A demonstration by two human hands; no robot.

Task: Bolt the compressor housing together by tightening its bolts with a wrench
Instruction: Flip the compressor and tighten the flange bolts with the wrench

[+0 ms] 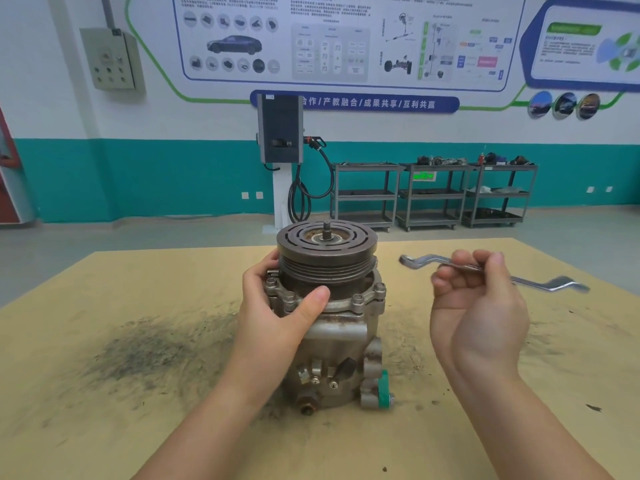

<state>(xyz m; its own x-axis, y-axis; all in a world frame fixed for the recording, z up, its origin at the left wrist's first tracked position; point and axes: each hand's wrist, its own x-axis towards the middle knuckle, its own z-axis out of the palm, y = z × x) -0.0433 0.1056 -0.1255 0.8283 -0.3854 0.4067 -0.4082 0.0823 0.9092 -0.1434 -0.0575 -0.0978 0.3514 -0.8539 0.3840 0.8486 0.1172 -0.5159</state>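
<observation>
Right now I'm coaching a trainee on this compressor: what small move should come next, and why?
Probably bring the wrench in the right hand down so its ring end drops onto a flange bolt. The wrench is held in the air, clear of every bolt, while the left hand already steadies the compressor.

Dull grey cast metal on the compressor housing (332, 344), rust-flecked; darker matt metal on the grooved pulley (327, 252). Bright, smooth, polished steel on the wrench (540, 284). Matt, rough yellowish board on the tabletop (104, 393), smeared with dark grime.

White-and-teal wall (138, 174) carrying posters (346, 39); charging post (280, 133) and three grey carts (433, 195) standing far on grey floor (138, 237).
</observation>
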